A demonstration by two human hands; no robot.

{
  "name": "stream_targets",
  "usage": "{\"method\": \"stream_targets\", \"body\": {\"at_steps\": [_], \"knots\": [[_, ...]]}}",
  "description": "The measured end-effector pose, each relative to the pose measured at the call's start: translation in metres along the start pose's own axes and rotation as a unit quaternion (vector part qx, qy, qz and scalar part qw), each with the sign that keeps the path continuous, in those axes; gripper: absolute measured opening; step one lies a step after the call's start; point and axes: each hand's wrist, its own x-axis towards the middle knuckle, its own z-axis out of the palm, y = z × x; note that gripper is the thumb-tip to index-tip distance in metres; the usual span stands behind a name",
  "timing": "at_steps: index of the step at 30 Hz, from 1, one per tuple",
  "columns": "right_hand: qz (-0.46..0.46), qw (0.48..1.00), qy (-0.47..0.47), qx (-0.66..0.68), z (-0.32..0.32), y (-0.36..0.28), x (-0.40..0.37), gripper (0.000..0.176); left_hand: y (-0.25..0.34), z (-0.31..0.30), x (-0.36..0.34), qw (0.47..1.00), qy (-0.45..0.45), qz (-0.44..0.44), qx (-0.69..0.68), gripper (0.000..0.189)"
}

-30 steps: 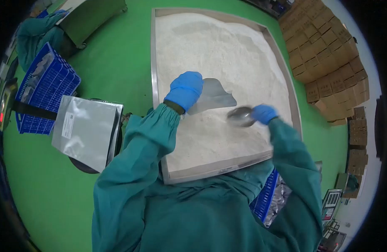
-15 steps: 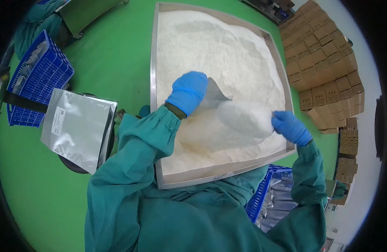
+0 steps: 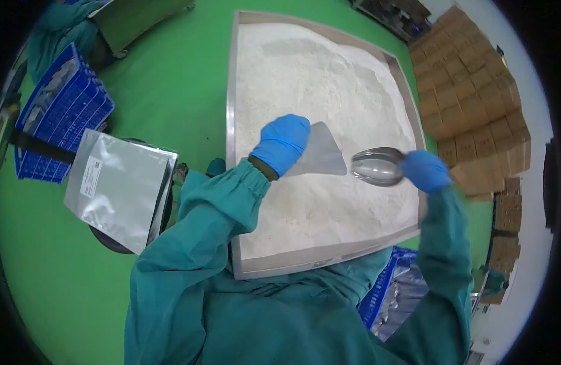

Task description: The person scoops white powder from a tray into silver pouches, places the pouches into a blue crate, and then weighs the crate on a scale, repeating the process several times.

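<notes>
A steel tray point(image 3: 231, 134) full of white powder point(image 3: 304, 73) lies in front of me. My left hand point(image 3: 283, 143), in a blue glove, is wrapped round a flat grey bag or sheet point(image 3: 322, 151) above the powder; which of the two it is, I cannot tell. To its right, my right hand point(image 3: 426, 171), also gloved in blue, grips the handle end of a shiny metal scoop point(image 3: 377, 166). The scoop's bowl faces up, with little or no powder showing inside. A small gap separates scoop and grey piece.
Silver pouches point(image 3: 119, 188) are stacked on a stand at left, near a blue basket point(image 3: 70, 115). Another blue basket point(image 3: 377, 292) with pouches stands below the tray. Cardboard boxes point(image 3: 475, 91) line the right wall. A co-worker's green sleeve point(image 3: 58, 39) shows at upper left.
The cloud of powder between my hands is gone, and the scoop now shows clearly. My right hand has moved slightly right and up; my left hand sits slightly lower and further right.
</notes>
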Motion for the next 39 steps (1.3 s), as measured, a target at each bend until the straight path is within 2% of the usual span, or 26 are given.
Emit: {"method": "stream_targets", "body": {"at_steps": [1, 3, 4, 5, 6, 7, 9, 12, 14, 16, 18, 19, 21, 22, 24, 25, 27, 30, 31, 33, 34, 35, 36, 37, 38, 39], "knots": [[0.032, 0.996, -0.045, 0.069, 0.048, -0.002, 0.030, 0.024, 0.002, -0.001, -0.002, 1.000, -0.015, 0.006, -0.002, 0.019], [-0.054, 0.993, -0.093, 0.051, 0.185, -0.030, 0.091, 0.034, 0.002, -0.006, -0.006, 1.000, -0.018, -0.005, -0.008, 0.020], [-0.125, 0.982, -0.125, 0.068, 0.219, -0.073, 0.096, 0.031, 0.001, -0.006, -0.009, 1.000, -0.012, -0.017, -0.006, 0.021], [-0.141, 0.971, -0.164, 0.107, 0.212, -0.125, 0.086, 0.029, 0.000, -0.005, -0.012, 0.999, -0.017, -0.027, -0.004, 0.021], [-0.138, 0.966, -0.120, 0.183, 0.251, -0.156, 0.082, 0.028, -0.001, -0.003, -0.014, 1.000, 0.000, -0.014, 0.005, 0.022], [-0.135, 0.954, -0.069, 0.257, 0.260, -0.180, 0.087, 0.027, -0.004, -0.005, -0.011, 1.000, 0.024, 0.001, 0.017, 0.023], [-0.127, 0.950, -0.091, 0.270, 0.271, -0.160, 0.086, 0.026, -0.009, -0.007, -0.008, 0.999, 0.025, 0.002, 0.026, 0.023], [-0.094, 0.919, -0.155, 0.350, 0.186, -0.098, 0.041, 0.028, -0.013, -0.005, -0.002, 1.000, 0.025, 0.001, -0.014, 0.024], [-0.082, 0.919, -0.112, 0.369, 0.121, -0.060, 0.005, 0.024, -0.014, -0.007, 0.002, 0.999, 0.027, 0.002, -0.046, 0.024], [-0.022, 0.912, -0.094, 0.399, 0.050, -0.032, -0.026, 0.020, -0.010, -0.007, 0.002, 0.997, 0.019, -0.034, -0.064, 0.024], [0.008, 0.937, -0.033, 0.348, 0.008, -0.010, -0.040, 0.021, -0.008, 0.002, -0.003, 0.999, 0.027, -0.012, -0.032, 0.023], [-0.009, 0.943, -0.017, 0.331, -0.024, -0.017, -0.044, 0.019, -0.006, 0.002, -0.003, 1.000, 0.029, 0.005, 0.002, 0.023], [-0.047, 0.956, 0.034, 0.286, -0.041, -0.023, -0.033, 0.021, 0.005, -0.005, -0.007, 1.000, 0.021, -0.009, -0.010, 0.023], [-0.047, 0.956, 0.042, 0.286, -0.036, -0.032, -0.023, 0.021, 0.010, -0.007, -0.010, 0.999, 0.000, -0.028, -0.027, 0.024], [-0.150, 0.949, 0.229, 0.158, -0.019, -0.057, 0.006, 0.026, 0.015, -0.008, -0.010, 0.999, -0.002, -0.035, -0.019, 0.024], [-0.089, 0.981, 0.140, 0.099, -0.028, -0.076, 0.014, 0.030, 0.015, -0.008, -0.009, 0.999, -0.011, -0.049, -0.014, 0.025], [-0.041, 0.993, 0.110, 0.003, -0.048, -0.085, -0.001, 0.026, 0.009, -0.007, -0.005, 0.999, 0.000, -0.051, -0.013, 0.025], [-0.051, 0.991, 0.120, -0.025, -0.071, -0.039, -0.047, 0.027, 0.000, -0.009, -0.004, 0.999, 0.009, -0.049, -0.014, 0.026], [0.035, 0.994, 0.099, -0.026, -0.074, -0.029, -0.056, 0.026, -0.001, -0.010, -0.004, 0.999, 0.014, -0.036, -0.009, 0.027], [0.021, 1.000, 0.012, 0.009, -0.068, -0.020, -0.048, 0.036, -0.002, -0.008, -0.002, 0.999, 0.028, -0.033, -0.012, 0.027], [-0.002, 0.992, 0.090, 0.091, -0.048, -0.023, -0.040, 0.044, -0.003, -0.006, 0.001, 0.998, 0.043, -0.035, -0.020, 0.027], [-0.027, 0.970, 0.171, 0.169, -0.016, -0.031, -0.020, 0.053, -0.003, -0.006, -0.006, 0.994, 0.107, -0.028, 0.003, 0.030], [-0.012, 0.954, 0.198, 0.226, 0.031, -0.041, 0.018, 0.065, 0.001, -0.006, -0.020, 0.984, 0.174, -0.020, 0.027, 0.033], [-0.020, 0.948, -0.027, 0.316, 0.021, -0.066, 0.033, 0.064, 0.012, -0.007, -0.034, 0.993, 0.098, -0.039, 0.058, 0.035], [-0.038, 0.905, -0.022, 0.422, 0.070, -0.079, 0.066, 0.059, 0.023, -0.008, -0.051, 0.994, 0.028, -0.055, 0.093, 0.038], [-0.094, 0.932, 0.017, 0.350, 0.097, -0.090, 0.093, 0.052, 0.027, 0.004, -0.058, 0.989, -0.035, -0.083, 0.118, 0.036]]}}
